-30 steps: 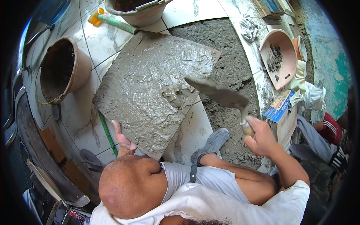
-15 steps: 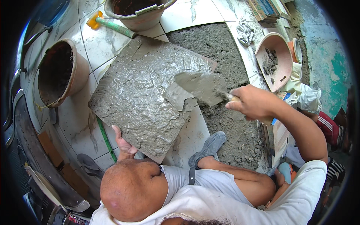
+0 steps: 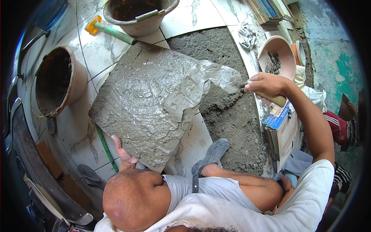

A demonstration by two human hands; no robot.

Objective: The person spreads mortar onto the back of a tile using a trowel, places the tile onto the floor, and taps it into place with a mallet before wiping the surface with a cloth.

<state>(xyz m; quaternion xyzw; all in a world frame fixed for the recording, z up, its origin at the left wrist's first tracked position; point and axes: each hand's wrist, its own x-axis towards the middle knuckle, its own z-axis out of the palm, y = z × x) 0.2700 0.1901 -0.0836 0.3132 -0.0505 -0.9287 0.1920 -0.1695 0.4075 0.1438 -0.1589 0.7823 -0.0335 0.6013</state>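
A large square tile (image 3: 139, 104) coated in wet grey mortar lies tilted across the floor's centre. My left hand (image 3: 125, 154) grips its near left edge, thumb up, fingers partly hidden. My right hand (image 3: 266, 85) is wrapped round the trowel's wooden handle (image 3: 276, 98), with the blade (image 3: 220, 75) flat at the tile's far right corner, smeared with mortar. Beneath and beside that corner is a bed of rough grey mortar (image 3: 235, 131).
Two buckets (image 3: 60, 77) (image 3: 139, 23), a mallet (image 3: 116, 33), a green straightedge (image 3: 106, 150), a pink scoop (image 3: 276, 58), tile boxes (image 3: 282, 135) and a white rag (image 3: 245, 36) surround me. Another person's red clothing (image 3: 334, 127) shows at right. A chair (image 3: 34, 162) stands left.
My right hand and trowel have moved up and forward, the blade sweeping to the far right corner and pushing the mortar there. My left hand still holds the edge.
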